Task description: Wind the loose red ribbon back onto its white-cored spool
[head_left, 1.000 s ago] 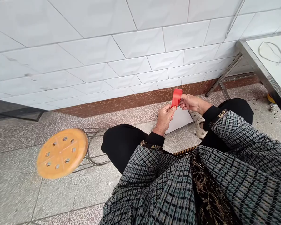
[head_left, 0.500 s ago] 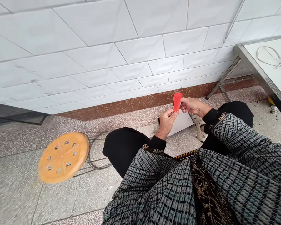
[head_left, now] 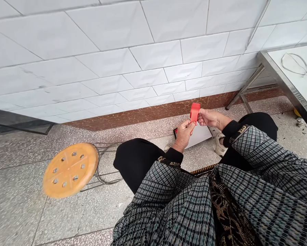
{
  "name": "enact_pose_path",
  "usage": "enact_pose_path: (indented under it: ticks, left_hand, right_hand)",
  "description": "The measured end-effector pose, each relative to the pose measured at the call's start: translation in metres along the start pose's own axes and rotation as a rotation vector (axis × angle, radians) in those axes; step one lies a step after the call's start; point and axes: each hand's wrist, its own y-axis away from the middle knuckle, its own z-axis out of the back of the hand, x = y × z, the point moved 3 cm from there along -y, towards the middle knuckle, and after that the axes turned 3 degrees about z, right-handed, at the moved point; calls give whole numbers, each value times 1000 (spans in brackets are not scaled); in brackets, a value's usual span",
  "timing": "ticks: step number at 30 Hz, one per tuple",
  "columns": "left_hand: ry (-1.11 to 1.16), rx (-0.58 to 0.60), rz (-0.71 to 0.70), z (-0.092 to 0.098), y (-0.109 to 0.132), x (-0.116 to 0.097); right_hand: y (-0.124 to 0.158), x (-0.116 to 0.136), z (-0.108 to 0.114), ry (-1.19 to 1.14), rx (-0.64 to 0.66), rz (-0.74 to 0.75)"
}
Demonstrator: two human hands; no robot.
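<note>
A glossy red ribbon (head_left: 195, 112) is bent into an upright loop between my hands. My left hand (head_left: 184, 133) is closed, pinching the lower part of the loop between thumb and fingers, and a bit of red shows below the thumb. At the loop's right side, the fingertips of my right hand (head_left: 210, 118) are bent and closed on its edge. Under both hands a flat white panel (head_left: 200, 136) with a dark edge lies on the floor, with some red at its left corner, partly hidden by my left hand.
To the left, an orange round stool (head_left: 70, 171) with metal legs lies tipped on the speckled floor (head_left: 104, 208). A white tiled wall (head_left: 155, 54) rises ahead. At right stands a metal-edged table (head_left: 294, 68) with a white cable (head_left: 296, 63) on it.
The red loop has turned slightly and looks narrower at the top, and a red end now shows below my left thumb. Both hands keep their hold, and the view has shifted a little.
</note>
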Motion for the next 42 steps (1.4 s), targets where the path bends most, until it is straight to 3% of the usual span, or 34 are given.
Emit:
enact_pose_path:
  ticks: [4,10,21,26,30,34,37,42]
  left_hand:
    - [-17,-41,34,0,-1,4]
    - [-51,-164,-36,2,1,0]
    - [-12,30,3,5,-2,-8]
    - [141,155,103,10,-1,-6]
    - [127,206,170,14,1,-9]
    - [128,189,177,15,1,-11]
    - [143,158,153,13,0,-11]
    - [116,92,101,9,-1,-11]
  right_hand:
    - [0,-3,2,9,86,-12]
    - [-1,-5,8,70,221,-70]
    - [0,-15,9,200,333,-57]
    - [1,3,15,512,203,246]
    - [2,13,17,763,158,449]
    - [4,9,12,828,171,490]
    - [5,5,8,783,86,483]
    - [2,-5,1,415,48,293]
